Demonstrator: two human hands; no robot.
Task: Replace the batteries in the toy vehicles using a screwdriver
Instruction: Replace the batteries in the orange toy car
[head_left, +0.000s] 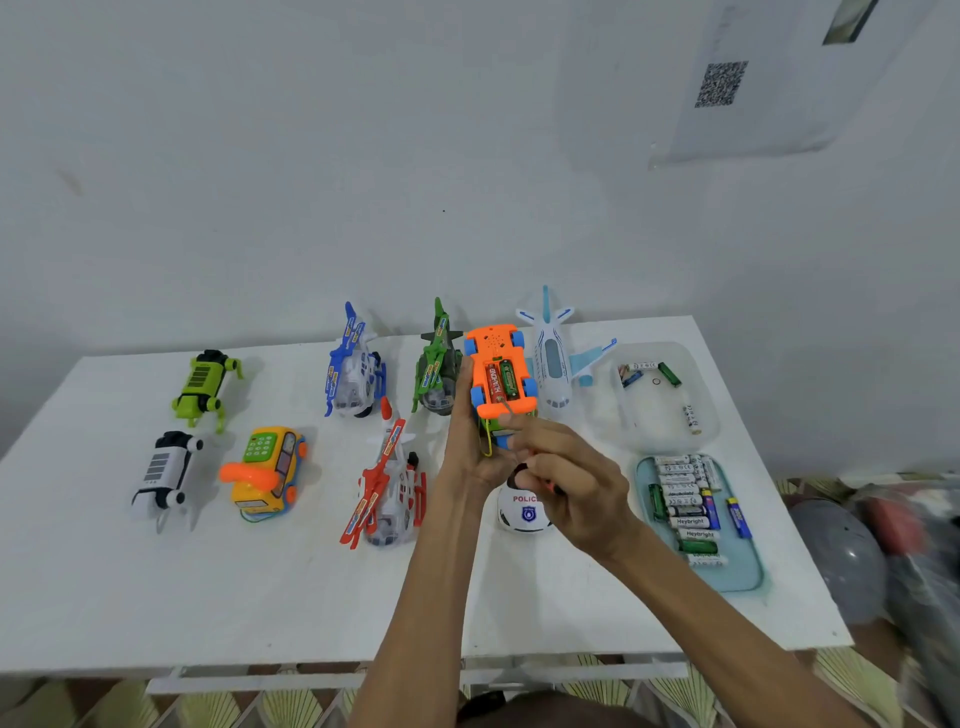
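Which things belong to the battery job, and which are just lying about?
In use: orange car, screwdriver, left hand, right hand, battery tray.
Lying about: blue helicopter, green helicopter, red helicopter, green dog, white dog, yellow bus, plane, police car.
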